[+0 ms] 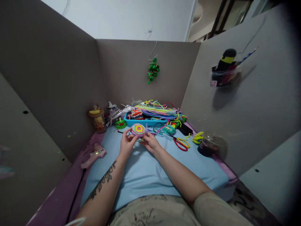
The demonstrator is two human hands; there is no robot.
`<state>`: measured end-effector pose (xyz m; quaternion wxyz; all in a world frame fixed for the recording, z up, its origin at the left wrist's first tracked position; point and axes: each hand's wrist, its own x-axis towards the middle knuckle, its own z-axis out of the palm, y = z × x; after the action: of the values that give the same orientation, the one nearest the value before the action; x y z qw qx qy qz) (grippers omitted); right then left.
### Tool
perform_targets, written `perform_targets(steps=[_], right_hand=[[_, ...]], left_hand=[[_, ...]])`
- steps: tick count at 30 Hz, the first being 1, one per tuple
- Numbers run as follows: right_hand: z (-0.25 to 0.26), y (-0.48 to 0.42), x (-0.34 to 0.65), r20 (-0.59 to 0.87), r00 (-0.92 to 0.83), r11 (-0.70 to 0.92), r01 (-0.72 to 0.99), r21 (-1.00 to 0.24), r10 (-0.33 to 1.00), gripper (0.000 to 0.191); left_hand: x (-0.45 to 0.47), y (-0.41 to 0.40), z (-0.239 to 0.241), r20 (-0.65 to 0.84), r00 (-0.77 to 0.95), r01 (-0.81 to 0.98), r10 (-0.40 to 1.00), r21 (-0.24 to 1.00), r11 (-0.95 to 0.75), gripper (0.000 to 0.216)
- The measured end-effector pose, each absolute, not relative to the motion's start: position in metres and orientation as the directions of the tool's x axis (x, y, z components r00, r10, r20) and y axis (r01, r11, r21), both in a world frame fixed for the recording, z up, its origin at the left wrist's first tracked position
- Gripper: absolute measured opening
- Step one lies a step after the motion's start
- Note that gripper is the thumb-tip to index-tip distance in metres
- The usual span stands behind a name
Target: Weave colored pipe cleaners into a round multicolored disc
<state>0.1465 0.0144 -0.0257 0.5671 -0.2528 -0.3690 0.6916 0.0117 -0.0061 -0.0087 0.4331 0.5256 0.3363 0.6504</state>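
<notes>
Both hands hold a round woven piece with pink, yellow and orange hexagonal rings, up above the blue cloth. My left hand grips its left edge, thumb in front. At its lower right edge, my right hand pinches it, with some fingers tucked underneath and partly hidden. Loose thin strands trail out just to the right of the piece. Scissors with red and yellow handles lie to the right of my right hand. On the left side rests a pink glue gun with a small green light.
Behind my hands, a blue tray carries many coloured strands. A green frog-like piece sits left of it. A brown jar stands at the left wall, a dark-based clear container at right. Grey panels enclose the table.
</notes>
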Motion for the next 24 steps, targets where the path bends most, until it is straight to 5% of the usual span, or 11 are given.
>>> perform_targets(steps=[13,24], right_hand=[[-0.025,0.013,0.145,0.017,-0.219,-0.124,-0.611,-0.782,0.976,0.031],[-0.022,0.01,0.14,0.076,-0.079,0.023,-0.524,-0.851,0.994,0.029]], left_hand=[[0.014,-0.01,-0.012,0.513,-0.085,-0.01,0.854,0.857,-0.515,0.045],[0.013,0.001,-0.016,0.301,0.005,-0.161,0.954,0.941,-0.297,0.047]])
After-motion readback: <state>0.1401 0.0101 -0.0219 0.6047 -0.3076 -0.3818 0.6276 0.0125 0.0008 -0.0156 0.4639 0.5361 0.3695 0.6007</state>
